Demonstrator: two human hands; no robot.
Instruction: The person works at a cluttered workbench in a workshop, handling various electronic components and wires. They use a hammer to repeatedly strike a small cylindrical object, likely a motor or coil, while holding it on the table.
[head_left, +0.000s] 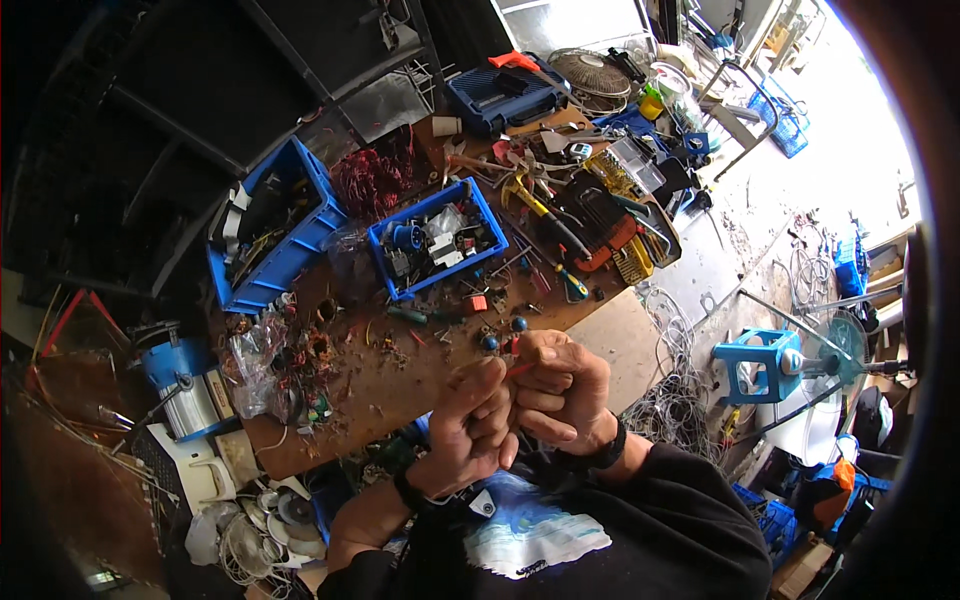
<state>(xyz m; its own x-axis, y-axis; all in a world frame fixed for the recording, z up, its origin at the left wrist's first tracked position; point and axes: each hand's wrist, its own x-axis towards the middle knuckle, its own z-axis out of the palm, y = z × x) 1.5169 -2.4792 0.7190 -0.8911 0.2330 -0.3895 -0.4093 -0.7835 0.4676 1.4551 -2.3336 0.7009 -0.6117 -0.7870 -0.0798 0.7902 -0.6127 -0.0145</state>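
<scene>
Both my hands are raised over the near edge of the workbench, close together, with fingers curled. My left hand (470, 415) is closed in a pinch, its fingertips at one end of a thin red piece (521, 369) that looks like a short wire. The other end runs to my right hand (567, 388), which is also closed, thumb pressed over the bent fingers. Most of the red piece is hidden by the fingers. Just beyond my fingertips are two small blue round knobs (490, 342); what they belong to cannot be made out.
Small scraps litter the brown workbench (375, 395). Beyond my hands stands a blue bin (440, 276) of electrical parts, with a larger blue crate (285, 270) to its left. A yellow hammer (540, 207) and other tools lie farther right. Tangled cables (668, 395) cover the floor at right.
</scene>
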